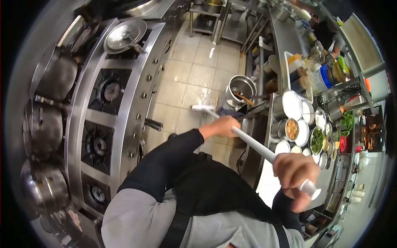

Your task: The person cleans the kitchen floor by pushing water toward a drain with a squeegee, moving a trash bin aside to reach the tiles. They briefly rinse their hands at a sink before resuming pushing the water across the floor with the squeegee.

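A long white pole (256, 143), the handle of a floor-cleaning tool, slants across in front of me. At its far end a narrow white head (202, 107) rests on the wet tiled floor (188, 89); whether it is a mop or a squeegee I cannot tell. My left hand (222, 126) is closed round the pole partway down. Near the top end, my right hand (295, 171) wraps it, fingers curled and slightly blurred. A steel pot (242, 85) with a wooden-handled utensil in it stands close beyond my left hand.
A gas stove (111, 120) runs along the left, with a strainer (125, 35) on it and large pots (43, 128) beyond. On the right, a counter holds bowls of food, including greens (316, 140), and jars (322, 78). Another person's arm (337, 45) shows at the upper right.
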Demonstrator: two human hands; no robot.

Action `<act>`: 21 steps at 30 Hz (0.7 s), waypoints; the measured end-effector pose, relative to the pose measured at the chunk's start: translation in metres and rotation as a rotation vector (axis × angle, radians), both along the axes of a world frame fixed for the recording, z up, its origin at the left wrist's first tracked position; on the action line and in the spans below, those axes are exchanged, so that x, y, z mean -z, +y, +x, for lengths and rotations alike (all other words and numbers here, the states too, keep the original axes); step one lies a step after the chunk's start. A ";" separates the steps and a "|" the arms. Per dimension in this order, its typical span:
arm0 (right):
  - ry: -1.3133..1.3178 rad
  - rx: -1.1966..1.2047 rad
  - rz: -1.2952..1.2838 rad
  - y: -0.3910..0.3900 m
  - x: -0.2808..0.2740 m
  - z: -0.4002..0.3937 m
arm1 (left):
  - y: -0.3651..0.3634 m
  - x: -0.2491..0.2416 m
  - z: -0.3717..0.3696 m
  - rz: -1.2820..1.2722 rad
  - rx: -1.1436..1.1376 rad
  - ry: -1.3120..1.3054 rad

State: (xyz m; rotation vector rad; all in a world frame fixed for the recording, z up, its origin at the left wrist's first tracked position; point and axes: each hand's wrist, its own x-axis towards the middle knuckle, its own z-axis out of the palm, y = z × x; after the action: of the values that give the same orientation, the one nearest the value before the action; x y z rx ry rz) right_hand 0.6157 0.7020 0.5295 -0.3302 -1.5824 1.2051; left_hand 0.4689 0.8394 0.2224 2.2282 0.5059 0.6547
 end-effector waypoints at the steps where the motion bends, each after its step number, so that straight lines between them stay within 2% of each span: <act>1: 0.015 0.147 -0.035 0.008 -0.001 -0.006 | 0.008 0.006 0.000 0.045 0.036 0.032; 2: -0.051 0.238 -0.075 0.022 0.008 -0.013 | 0.020 0.014 -0.008 0.043 0.083 0.016; 4: -0.040 0.384 -0.194 0.044 0.037 -0.037 | 0.053 0.038 -0.031 0.071 0.026 0.002; 5: -0.094 0.401 -0.175 0.063 0.058 -0.045 | 0.083 0.057 -0.044 0.076 0.034 -0.001; 7: -0.209 0.461 -0.131 0.105 0.096 -0.077 | 0.136 0.099 -0.075 0.067 -0.135 -0.009; 8: -0.304 0.502 -0.144 0.129 0.116 -0.090 | 0.168 0.105 -0.087 0.135 -0.225 0.170; 10: -0.450 0.549 -0.112 0.181 0.147 -0.114 | 0.220 0.111 -0.100 -0.126 -0.459 0.456; 11: -0.415 0.549 -0.072 0.207 0.163 -0.123 | 0.244 0.113 -0.102 -0.089 -0.535 0.450; 12: -0.490 0.571 -0.106 0.225 0.173 -0.123 | 0.267 0.112 -0.103 -0.049 -0.604 0.442; 14: -0.489 0.613 -0.204 0.247 0.159 -0.120 | 0.314 0.085 -0.111 -0.016 -0.374 0.454; 16: -0.504 0.792 -0.201 0.249 0.107 -0.109 | 0.352 0.059 -0.099 -0.020 -0.119 0.458; 17: -0.470 0.759 -0.172 0.244 0.069 -0.102 | 0.351 0.046 -0.092 0.207 -0.049 0.225; 18: -0.443 0.738 -0.134 0.237 0.031 -0.095 | 0.352 0.029 -0.073 0.263 0.080 0.169; 19: -0.419 0.757 -0.136 0.229 0.000 -0.089 | 0.344 0.014 -0.059 0.160 0.174 0.204; 20: -0.387 0.745 -0.146 0.222 -0.025 -0.087 | 0.332 0.001 -0.051 0.091 0.218 0.110; 21: -0.337 0.782 -0.134 0.219 -0.043 -0.086 | 0.326 -0.007 -0.045 -0.088 0.356 0.129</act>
State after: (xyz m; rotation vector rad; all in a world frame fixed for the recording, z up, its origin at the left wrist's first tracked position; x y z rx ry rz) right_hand 0.5298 0.9208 0.5723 -1.1669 -1.4266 0.6550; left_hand 0.4241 1.1653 0.2292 2.2100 0.1859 0.2996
